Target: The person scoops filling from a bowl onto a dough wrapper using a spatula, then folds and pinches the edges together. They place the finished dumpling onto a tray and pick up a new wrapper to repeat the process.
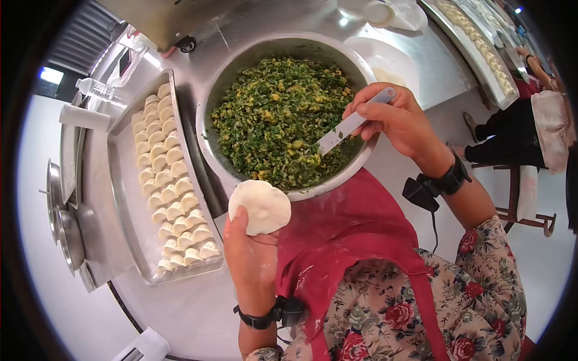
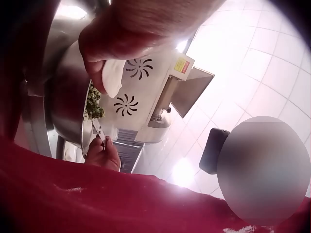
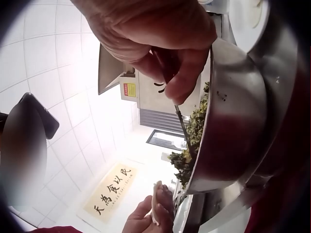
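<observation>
My left hand [image 1: 250, 262] holds a round, flat dough wrapper [image 1: 265, 207] at the near edge of the big steel bowl [image 1: 203, 129], with the thumb on top of the dough. No filling lies on the wrapper. Chopped green and yellow filling [image 1: 274, 111] fills much of the bowl. In my right hand [image 1: 400, 123] I grip a narrow, flat filling spatula [image 1: 344, 132] over the bowl's right rim. Its lower end dips into the filling. The right wrist view shows the blade [image 3: 181, 121] reaching down along the inside of the bowl.
Left of the bowl, a metal tray [image 1: 129, 234] carries rows of folded dumplings [image 1: 159, 162]. A white plate [image 1: 394, 63] stands behind the bowl's right side. Farther right is another long tray [image 1: 509, 93] of dumplings, near another person's arm [image 1: 536, 66].
</observation>
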`<state>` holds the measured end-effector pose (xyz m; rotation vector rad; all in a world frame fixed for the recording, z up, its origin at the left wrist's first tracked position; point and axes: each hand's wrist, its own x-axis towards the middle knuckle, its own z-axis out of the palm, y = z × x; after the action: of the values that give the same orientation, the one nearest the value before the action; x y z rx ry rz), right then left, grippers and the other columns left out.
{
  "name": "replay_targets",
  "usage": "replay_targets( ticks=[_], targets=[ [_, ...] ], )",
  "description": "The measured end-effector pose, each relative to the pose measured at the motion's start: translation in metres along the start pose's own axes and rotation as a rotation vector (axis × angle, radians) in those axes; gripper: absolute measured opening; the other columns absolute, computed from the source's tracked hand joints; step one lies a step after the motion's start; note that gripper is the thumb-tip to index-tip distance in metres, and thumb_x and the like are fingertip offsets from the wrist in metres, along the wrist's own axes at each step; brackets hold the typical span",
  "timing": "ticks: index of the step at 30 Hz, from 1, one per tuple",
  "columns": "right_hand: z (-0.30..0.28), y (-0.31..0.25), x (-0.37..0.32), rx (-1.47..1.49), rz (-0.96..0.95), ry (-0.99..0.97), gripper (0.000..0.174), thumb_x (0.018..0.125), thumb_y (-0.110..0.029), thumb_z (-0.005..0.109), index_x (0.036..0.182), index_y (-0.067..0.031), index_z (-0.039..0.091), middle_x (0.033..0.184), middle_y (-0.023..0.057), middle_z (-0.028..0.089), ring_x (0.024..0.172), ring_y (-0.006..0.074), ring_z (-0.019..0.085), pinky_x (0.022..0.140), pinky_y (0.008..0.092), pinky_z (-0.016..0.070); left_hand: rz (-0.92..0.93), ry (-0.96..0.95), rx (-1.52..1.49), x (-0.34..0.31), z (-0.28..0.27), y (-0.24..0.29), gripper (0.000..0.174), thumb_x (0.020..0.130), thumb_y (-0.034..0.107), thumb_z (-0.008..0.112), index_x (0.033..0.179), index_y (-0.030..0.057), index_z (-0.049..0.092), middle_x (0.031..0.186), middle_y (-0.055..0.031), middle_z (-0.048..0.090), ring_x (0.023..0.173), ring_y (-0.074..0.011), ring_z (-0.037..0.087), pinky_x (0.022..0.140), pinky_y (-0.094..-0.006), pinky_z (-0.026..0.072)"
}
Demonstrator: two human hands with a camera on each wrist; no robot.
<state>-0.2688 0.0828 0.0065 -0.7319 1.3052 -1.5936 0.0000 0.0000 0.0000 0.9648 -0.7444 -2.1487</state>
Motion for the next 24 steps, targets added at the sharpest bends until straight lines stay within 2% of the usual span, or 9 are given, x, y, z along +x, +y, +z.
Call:
replay_targets(
  ticks=[5, 12, 17, 20, 23, 24],
  targets=[
    [0.002, -0.001, 0.0, 0.081, -0.018, 0.029, 0.013, 0.081, -0.007, 0.057, 0.088, 0.003, 0.058, 0.084, 0.0146, 0.063, 0.064, 0.0155, 0.063, 0.055, 0.0208, 0.0526, -0.032, -0.025, -0.161, 0.006, 0.002, 0.005, 0.038, 0.091, 0.022, 0.047, 0.121, -0.0013, 0.041, 0.119, -0.016, 0.051, 0.109, -0.0296, 0.052, 0.089, -0.043, 0.046],
    [0.001, -0.011, 0.002, 0.037, -0.084, 0.05, 0.014, 0.081, -0.008, 0.057, 0.089, 0.0032, 0.058, 0.085, 0.0151, 0.063, 0.065, 0.016, 0.064, 0.054, 0.021, 0.0523, -0.075, -0.081, -0.092, 0.012, 0.023, 0.005, 0.037, 0.09, 0.015, 0.045, 0.12, -0.0072, 0.039, 0.119, -0.0193, 0.05, 0.11, -0.0312, 0.05, 0.093, -0.0444, 0.0435],
    [0.019, -0.027, -0.007, 0.007, -0.15, 0.043, 0.013, 0.082, -0.007, 0.055, 0.089, 0.0034, 0.059, 0.087, 0.0136, 0.063, 0.069, 0.0146, 0.063, 0.058, 0.023, 0.0524, -0.18, -0.151, -0.203, 0.016, 0.042, -0.002, 0.035, 0.091, 0.015, 0.041, 0.119, -0.0074, 0.039, 0.12, -0.0202, 0.049, 0.112, -0.0329, 0.049, 0.097, -0.0454, 0.0393],
    [0.028, -0.021, -0.021, -0.184, -0.353, -0.026, 0.012, 0.082, -0.005, 0.056, 0.089, 0.0022, 0.061, 0.088, 0.0129, 0.064, 0.075, 0.0165, 0.062, 0.06, 0.0266, 0.0521, -0.191, -0.149, -0.25, 0.024, 0.049, -0.005, 0.036, 0.092, 0.016, 0.04, 0.12, -0.007, 0.038, 0.121, -0.0209, 0.048, 0.112, -0.0339, 0.048, 0.098, -0.0462, 0.0388],
    [0.025, -0.014, -0.025, -0.684, -0.807, -0.228, 0.008, 0.077, -0.001, 0.06, 0.085, -0.0003, 0.061, 0.084, 0.0154, 0.063, 0.075, 0.0241, 0.062, 0.063, 0.0314, 0.0515, -0.232, -0.164, -0.32, 0.031, 0.048, -0.006, 0.036, 0.093, 0.017, 0.039, 0.12, -0.0068, 0.038, 0.121, -0.0211, 0.048, 0.113, -0.0341, 0.047, 0.098, -0.0462, 0.0387],
    [0.026, -0.013, -0.028, -0.764, -0.884, -0.287, 0.008, 0.076, 0.0, 0.06, 0.083, -0.0008, 0.061, 0.083, 0.0152, 0.063, 0.075, 0.0251, 0.062, 0.063, 0.0315, 0.0514, -0.245, -0.15, -0.333, 0.032, 0.048, -0.004, 0.036, 0.093, 0.017, 0.038, 0.12, -0.0067, 0.038, 0.121, -0.021, 0.048, 0.113, -0.0334, 0.047, 0.098, -0.0468, 0.0382]
  ],
)
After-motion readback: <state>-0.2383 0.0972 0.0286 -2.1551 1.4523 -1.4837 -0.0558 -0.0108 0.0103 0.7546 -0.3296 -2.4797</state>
